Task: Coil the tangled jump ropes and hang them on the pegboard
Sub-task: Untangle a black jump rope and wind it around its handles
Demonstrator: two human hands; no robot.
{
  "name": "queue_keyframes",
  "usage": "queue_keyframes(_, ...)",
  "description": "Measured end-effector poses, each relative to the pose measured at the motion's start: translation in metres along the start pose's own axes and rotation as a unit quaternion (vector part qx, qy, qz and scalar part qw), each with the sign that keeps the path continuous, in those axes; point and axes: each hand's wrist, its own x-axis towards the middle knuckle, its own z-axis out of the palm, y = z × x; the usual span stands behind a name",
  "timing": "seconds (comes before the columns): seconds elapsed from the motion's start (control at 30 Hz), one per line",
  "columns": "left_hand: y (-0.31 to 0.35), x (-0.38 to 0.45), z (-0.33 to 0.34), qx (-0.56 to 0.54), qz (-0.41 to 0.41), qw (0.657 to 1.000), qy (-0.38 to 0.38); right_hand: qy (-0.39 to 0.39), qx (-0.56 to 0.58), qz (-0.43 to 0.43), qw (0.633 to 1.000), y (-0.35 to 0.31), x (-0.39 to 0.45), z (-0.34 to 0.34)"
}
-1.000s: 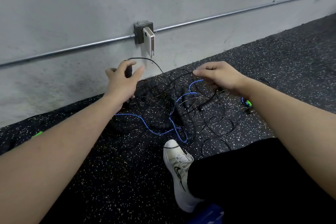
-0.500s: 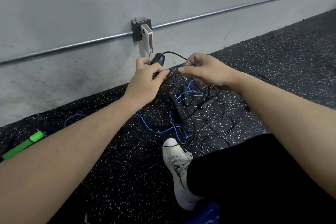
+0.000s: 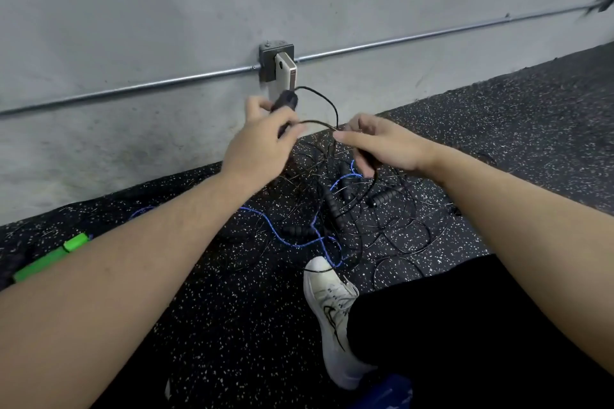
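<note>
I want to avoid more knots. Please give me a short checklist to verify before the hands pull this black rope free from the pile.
1. Left hand grips the black handle: ok.
2. Right hand pinches the black cord close to the handle: ok.
3. Cord free of the pile on the floor: not ok, it runs down into the tangle.
4. Blue rope apart from the black cords: not ok, they cross.
5. White shoe clear of cords: not ok, one crosses its toe.
6. Pegboard in reach: cannot tell, none in view.
</note>
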Motion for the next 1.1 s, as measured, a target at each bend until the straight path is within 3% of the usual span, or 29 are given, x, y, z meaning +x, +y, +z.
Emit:
queue_keyframes(0.1,-0.02,0.008,-0.029,-0.002,-0.111,0.993,0.043,-0.1,-0.101,0.103,0.984,0.021,-0.003,-0.003)
queue_keyframes(0.17,-0.039,0.009,-0.048,-0.002,-0.173,0.982,0.068,-0.129,-0.09,0.144,0.977,0.034,-0.002,-0.003)
queue_keyframes(0.23,-0.061,0.006,-0.062,0.001,-0.221,0.973,0.067,-0.103,-0.056,0.142,0.983,0.034,-0.001,-0.003)
queue_keyframes(0.37,-0.085,-0.007,-0.076,-0.025,-0.279,0.96,-0.024,-0.033,-0.078,0.075,0.994,0.013,0.002,0.0)
queue_keyframes(0.53,-0.066,-0.014,-0.067,-0.027,-0.227,0.973,-0.041,-0.012,-0.12,0.004,0.993,-0.011,0.003,0.011)
queue_keyframes(0.73,-0.012,-0.016,-0.026,-0.02,-0.046,0.993,-0.107,0.022,-0.122,-0.044,0.991,-0.024,0.01,0.019)
queue_keyframes(0.83,-0.003,-0.017,-0.006,-0.029,0.004,0.992,-0.126,0.037,-0.109,-0.062,0.991,-0.023,0.011,0.021)
queue_keyframes(0.97,-0.007,-0.008,0.004,-0.006,0.012,0.997,-0.076,0.026,-0.067,-0.046,0.996,-0.016,0.008,0.016)
queue_keyframes(1.1,-0.025,0.007,-0.005,-0.015,-0.081,0.996,-0.026,-0.027,-0.082,0.03,0.996,-0.002,0.004,-0.003)
